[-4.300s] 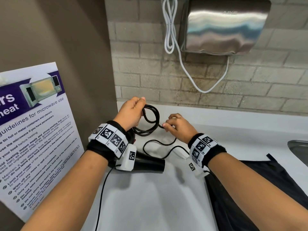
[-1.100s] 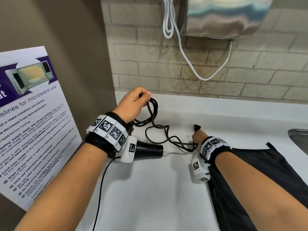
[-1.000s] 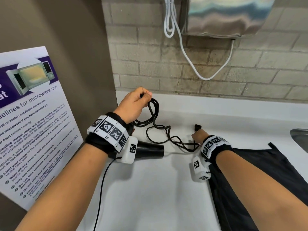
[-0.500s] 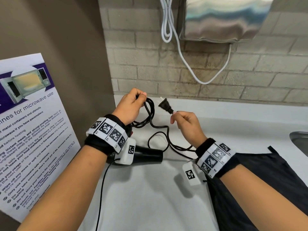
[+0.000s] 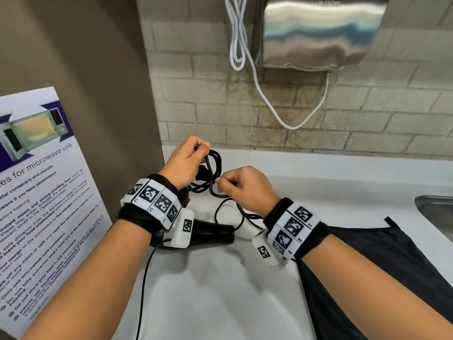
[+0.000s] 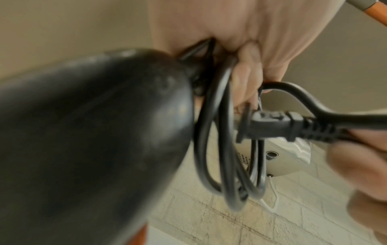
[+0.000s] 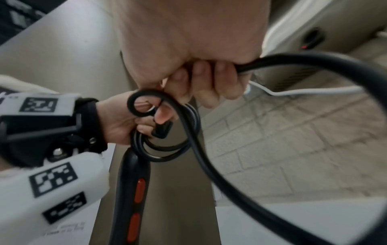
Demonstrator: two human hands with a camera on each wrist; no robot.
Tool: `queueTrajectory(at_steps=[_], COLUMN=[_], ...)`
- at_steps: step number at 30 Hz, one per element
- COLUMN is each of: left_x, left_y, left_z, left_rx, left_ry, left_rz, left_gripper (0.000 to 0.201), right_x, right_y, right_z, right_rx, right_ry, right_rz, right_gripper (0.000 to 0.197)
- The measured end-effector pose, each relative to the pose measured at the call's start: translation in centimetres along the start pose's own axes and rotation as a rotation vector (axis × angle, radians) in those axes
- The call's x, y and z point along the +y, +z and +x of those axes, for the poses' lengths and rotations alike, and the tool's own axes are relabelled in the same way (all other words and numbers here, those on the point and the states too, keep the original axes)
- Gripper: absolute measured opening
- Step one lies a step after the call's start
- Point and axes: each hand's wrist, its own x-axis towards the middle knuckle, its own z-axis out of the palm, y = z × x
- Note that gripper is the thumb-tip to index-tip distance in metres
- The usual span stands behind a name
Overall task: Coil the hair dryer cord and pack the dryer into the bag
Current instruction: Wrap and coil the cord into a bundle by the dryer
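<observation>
Black rubbery cord [image 5: 212, 168] hangs in several round loops from the left hand [image 5: 187, 161], whose fingers are curled tight around the bundle above the white countertop [image 5: 220, 290]. The right hand [image 5: 247, 190] pinches the cord just behind the ribbed, moulded plug [image 6: 293, 127], held close against the loops. Below the left wrist lies the glossy black hair dryer [image 5: 210, 234], its handle bearing red switches; whether it rests fully on the counter is hard to tell. Matte dark bag [image 5: 367, 261] lies flat to the right.
</observation>
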Motion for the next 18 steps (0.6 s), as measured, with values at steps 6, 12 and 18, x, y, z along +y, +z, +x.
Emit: queueTrajectory(at_steps=[6,12,18], left_x=[0.1,0.5,0.2], left_y=[0.1,-0.3,-0.5], left_z=[-0.4,-1.2,-1.6], left_rx=[-0.073,-0.130,-0.110], left_ry=[0.011,0.042,0.083], left_rz=[-0.086,-0.067,0.058], left_gripper=[0.024,0.013,0.012], right_x=[-0.8,-1.9,-1.6], right_y=[0.9,1.4,0.5], right_z=[1.9,4.1,5.2], right_rx=[0.151,-0.006,-0.083], right_ry=[0.211,0.215,0.164], right_rz=[0.060,0.242,0.586], right_gripper=[0.020,0.052,0.035])
